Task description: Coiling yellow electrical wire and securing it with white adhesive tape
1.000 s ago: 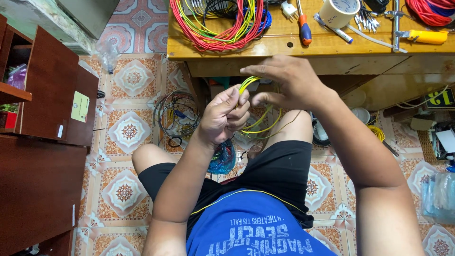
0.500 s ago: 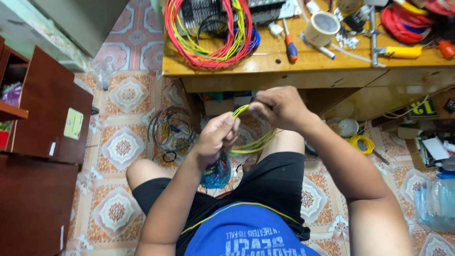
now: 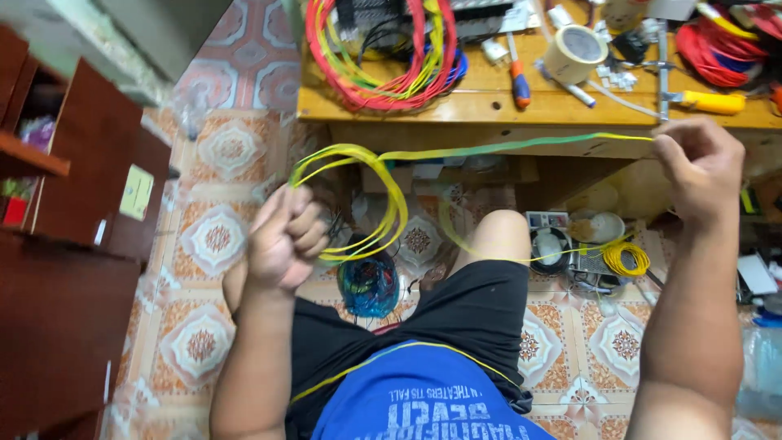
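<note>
Both hands (image 3: 281, 236) (image 3: 700, 167) stretch yellow-green wire (image 3: 521, 147) crosswise, left to right.

hands: were close together over the lap, moved well apart | right hand (image 3: 699, 167): swung out right, up near the counter (image 3: 538, 110) edge | left hand (image 3: 281, 240): dropped left, fist closed | yellow-green wire (image 3: 489, 148): was bunched between them, got drawn out long, looping by the left fist

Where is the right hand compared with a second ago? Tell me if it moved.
Yes. The right hand has swung out rightward along the bench edge, away from the left hand, drawing the wire taut.
</note>
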